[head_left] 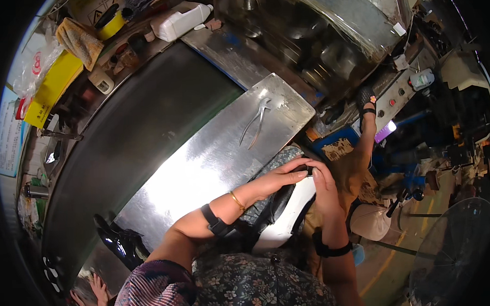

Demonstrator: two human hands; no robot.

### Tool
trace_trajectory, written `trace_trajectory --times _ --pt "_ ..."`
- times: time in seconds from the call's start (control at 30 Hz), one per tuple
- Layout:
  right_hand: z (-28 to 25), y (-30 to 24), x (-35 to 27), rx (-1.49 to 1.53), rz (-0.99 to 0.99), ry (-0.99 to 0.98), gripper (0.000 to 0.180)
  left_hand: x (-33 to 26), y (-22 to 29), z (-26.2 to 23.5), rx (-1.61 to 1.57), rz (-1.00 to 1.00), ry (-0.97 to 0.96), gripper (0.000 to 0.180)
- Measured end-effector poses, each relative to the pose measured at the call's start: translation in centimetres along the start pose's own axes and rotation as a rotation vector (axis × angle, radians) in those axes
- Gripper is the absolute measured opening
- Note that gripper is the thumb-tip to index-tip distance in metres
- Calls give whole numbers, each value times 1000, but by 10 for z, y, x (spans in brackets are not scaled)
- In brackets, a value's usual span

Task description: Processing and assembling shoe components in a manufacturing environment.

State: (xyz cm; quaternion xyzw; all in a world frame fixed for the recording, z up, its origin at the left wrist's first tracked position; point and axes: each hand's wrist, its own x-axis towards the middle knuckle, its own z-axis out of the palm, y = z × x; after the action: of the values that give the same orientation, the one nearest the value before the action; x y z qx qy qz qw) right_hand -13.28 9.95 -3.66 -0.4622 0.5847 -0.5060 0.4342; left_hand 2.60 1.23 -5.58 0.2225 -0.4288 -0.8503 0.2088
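Both hands are meeting over the near edge of a steel table [202,165], the left hand [281,178] lying flat and the right hand [323,185] curling onto a small dark object [309,169] between their fingertips, pliers [256,122] lying farther away.

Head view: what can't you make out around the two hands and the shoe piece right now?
- The small dark part pinched between the left hand and right hand: the fingers cover it.
- The white and black shoe piece: the forearms and a floral apron hide its lower end.
- The pliers on the steel plate: glare blurs the jaw tips.
- The black shoe: too dark for detail.
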Motion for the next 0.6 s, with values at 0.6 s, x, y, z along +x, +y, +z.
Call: trace_trajectory --times 0.6 --pt "-9 2 -21 86 -7 3 49 4 8 -10 389 163 -188 99"
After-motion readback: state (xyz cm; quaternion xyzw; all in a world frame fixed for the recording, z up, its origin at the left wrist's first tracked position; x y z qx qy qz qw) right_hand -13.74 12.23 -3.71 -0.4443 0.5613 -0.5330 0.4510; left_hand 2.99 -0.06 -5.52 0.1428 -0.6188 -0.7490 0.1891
